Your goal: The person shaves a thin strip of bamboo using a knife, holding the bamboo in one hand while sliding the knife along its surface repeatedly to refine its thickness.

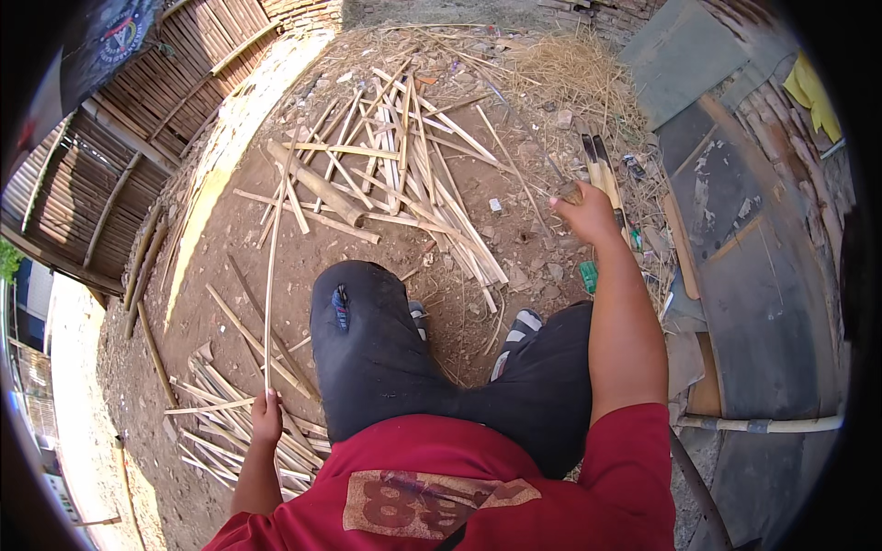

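Note:
My left hand (266,418) is closed around the lower end of a long, thin bamboo strip (270,285), which rises away from me past my left knee. Out to the right, my right hand (588,216) grips a long, narrow-bladed knife by its wooden handle (571,194). Its thin blade points forward and to the left, apart from the strip. In front of my feet lies a loose pile of split bamboo strips (404,138), with a thicker bamboo pole (317,186) on its left side. More split strips (220,422) are heaped beside my left forearm.
Dry straw (570,73) is heaped at the far right. Dark sheets and boards (753,275) lie along the right side. A bamboo-slat wall (193,64) stands at the far left. Beyond my right foot lies a green wrapper (588,275) on the dirt.

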Available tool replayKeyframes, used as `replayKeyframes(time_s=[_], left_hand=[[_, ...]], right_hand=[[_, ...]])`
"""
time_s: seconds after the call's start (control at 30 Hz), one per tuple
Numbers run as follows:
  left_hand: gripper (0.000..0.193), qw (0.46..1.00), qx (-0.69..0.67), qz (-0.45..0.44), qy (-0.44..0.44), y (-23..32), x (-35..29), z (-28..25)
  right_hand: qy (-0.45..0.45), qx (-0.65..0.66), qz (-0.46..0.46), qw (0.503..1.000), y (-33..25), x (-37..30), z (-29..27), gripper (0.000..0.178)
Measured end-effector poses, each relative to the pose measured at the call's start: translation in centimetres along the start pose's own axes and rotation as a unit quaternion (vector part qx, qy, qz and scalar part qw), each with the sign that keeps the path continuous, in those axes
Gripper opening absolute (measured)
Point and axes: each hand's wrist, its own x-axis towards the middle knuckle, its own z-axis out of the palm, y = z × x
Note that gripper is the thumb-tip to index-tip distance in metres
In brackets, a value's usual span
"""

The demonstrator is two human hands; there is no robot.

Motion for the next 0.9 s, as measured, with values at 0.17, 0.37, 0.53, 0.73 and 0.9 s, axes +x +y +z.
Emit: replayKeyframes(time_s=[0.17,0.37,0.53,0.73,0.9], left_hand=[[0.068,0.96,-0.081,-0.217,0.157,-6.3,-1.5,-1.9],[0.103,0.884,0.009,-0.378,0.275,-10.6,-3.3,-4.2],[0.087,0.859,0.255,-0.405,0.181,-14.4,-5.2,-4.6],[0.066,0.939,0.282,-0.182,0.077,-14.8,-4.4,-1.1],[0.069,0.933,0.012,-0.308,-0.186,-9.8,-0.8,2.1]], right_hand=[[-0.024,0.061,0.004,0.998,0.1,0.7,0.4,0.069],[0.022,0.025,-0.005,0.999,0.0,0.2,0.7,0.075],[-0.009,0.022,-0.017,1.0,-1.2,-0.1,0.1,0.081],[0.027,0.041,-0.01,0.999,-1.5,-0.2,0.3,0.081],[0.005,0.139,0.024,0.99,-1.8,-0.2,-1.3,0.066]])
